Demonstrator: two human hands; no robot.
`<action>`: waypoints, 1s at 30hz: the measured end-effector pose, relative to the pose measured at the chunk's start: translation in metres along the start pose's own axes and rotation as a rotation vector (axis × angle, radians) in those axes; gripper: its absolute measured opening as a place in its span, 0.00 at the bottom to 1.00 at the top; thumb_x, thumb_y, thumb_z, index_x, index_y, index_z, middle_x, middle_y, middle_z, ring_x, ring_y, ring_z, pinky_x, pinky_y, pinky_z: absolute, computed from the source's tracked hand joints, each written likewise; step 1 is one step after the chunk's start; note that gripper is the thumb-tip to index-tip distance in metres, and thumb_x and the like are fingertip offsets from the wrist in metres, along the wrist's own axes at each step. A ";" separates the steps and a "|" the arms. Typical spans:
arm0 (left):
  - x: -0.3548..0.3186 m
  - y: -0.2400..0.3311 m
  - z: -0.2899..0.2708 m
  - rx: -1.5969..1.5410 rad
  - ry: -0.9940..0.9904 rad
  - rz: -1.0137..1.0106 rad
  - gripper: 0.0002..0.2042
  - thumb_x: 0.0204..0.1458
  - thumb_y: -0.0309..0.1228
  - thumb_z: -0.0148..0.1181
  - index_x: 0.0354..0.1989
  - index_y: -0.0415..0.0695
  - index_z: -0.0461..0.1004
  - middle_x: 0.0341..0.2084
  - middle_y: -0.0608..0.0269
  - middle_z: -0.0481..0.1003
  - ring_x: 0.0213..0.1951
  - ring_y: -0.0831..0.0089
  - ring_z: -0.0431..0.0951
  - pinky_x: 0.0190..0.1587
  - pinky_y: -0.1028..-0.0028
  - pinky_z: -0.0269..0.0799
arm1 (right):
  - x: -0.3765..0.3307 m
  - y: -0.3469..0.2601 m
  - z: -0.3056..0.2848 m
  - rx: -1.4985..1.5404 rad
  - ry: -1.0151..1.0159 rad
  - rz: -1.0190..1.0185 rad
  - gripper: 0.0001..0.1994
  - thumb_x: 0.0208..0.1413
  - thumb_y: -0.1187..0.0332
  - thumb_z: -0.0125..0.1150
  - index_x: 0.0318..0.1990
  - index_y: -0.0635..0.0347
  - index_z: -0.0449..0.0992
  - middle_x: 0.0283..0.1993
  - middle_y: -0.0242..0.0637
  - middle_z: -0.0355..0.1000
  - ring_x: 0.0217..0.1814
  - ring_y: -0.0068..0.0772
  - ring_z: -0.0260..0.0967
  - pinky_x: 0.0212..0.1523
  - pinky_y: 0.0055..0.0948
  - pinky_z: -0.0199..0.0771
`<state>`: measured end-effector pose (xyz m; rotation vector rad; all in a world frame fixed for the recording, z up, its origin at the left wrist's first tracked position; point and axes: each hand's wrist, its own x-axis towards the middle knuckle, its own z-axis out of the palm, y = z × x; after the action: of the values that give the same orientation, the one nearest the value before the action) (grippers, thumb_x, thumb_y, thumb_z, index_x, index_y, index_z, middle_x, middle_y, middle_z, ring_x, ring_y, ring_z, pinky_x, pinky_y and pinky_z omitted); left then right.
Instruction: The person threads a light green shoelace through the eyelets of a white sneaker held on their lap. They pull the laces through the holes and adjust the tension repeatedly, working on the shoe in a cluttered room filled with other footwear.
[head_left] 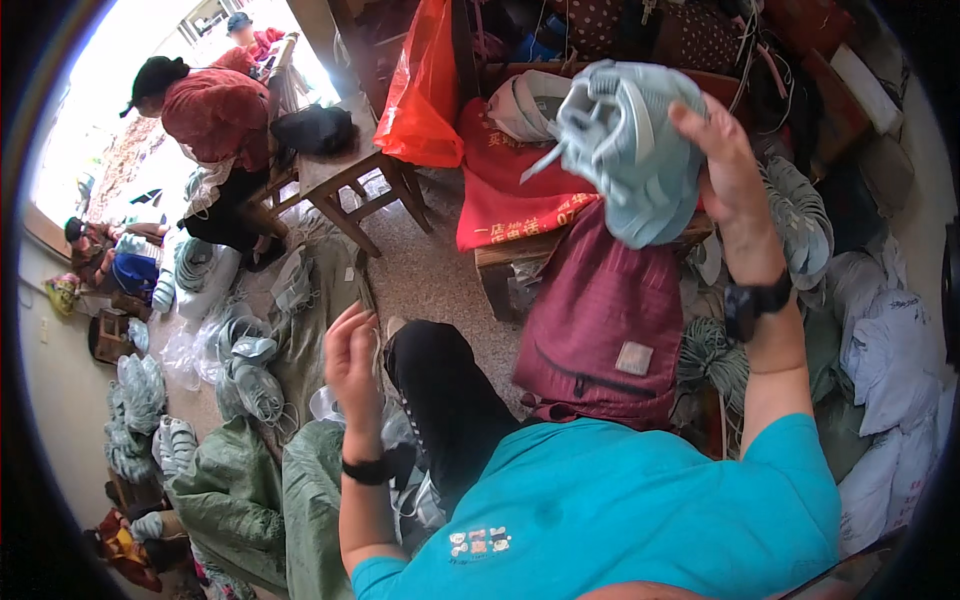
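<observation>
Raised at the upper right, my right hand [728, 165] grips a bundle of pale blue-grey shoe uppers [635, 150]. Its thumb lies over the bundle's right side, and the other fingers are mostly hidden behind. Loose straps or laces stick out to the left. My left hand [352, 365] is held up near my knee, fingers stretched and slightly bent, with nothing in it. A maroon cloth bag [605, 320] hangs or lies just below the bundle. Behind the bundle is a red printed cloth [500, 185] on a low wooden bench [493, 280].
A red plastic bag [422, 95] hangs beside a wooden stool [345, 165]. Green sacks [235, 485] and bundled pale shoe parts [245, 365] cover the floor at left. White sacks [890, 360] and coiled bundles [800, 220] line the right. Other people sit working at far left.
</observation>
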<state>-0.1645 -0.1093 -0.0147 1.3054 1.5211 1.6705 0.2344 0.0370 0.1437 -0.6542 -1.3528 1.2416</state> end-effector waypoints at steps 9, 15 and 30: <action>-0.096 -0.088 -0.140 -0.100 0.399 -0.579 0.10 0.62 0.34 0.56 0.44 0.40 0.74 0.37 0.66 0.77 0.34 0.81 0.75 0.38 0.81 0.70 | 0.103 0.030 -0.024 0.102 0.525 -0.221 0.15 0.58 0.65 0.62 0.48 0.65 0.77 0.50 0.40 0.77 0.50 0.33 0.74 0.53 0.31 0.72; -0.114 -0.108 -0.154 -0.130 0.476 -0.646 0.09 0.62 0.34 0.56 0.43 0.41 0.74 0.34 0.67 0.76 0.32 0.81 0.74 0.35 0.82 0.69 | 0.108 0.009 -0.054 0.272 0.488 -0.241 0.18 0.61 0.61 0.57 0.53 0.65 0.74 0.55 0.41 0.74 0.58 0.41 0.70 0.62 0.42 0.66; 0.028 0.043 0.143 -0.183 -0.510 0.148 0.11 0.63 0.25 0.51 0.51 0.36 0.71 0.43 0.62 0.75 0.41 0.79 0.75 0.46 0.78 0.72 | 0.051 -0.012 0.005 0.743 0.546 0.087 0.16 0.63 0.63 0.55 0.53 0.63 0.73 0.53 0.40 0.75 0.58 0.41 0.71 0.65 0.44 0.65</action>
<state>-0.0389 -0.0318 0.0206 1.6150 0.9726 1.3758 0.2216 0.0782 0.1733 -0.4630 -0.3640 1.3821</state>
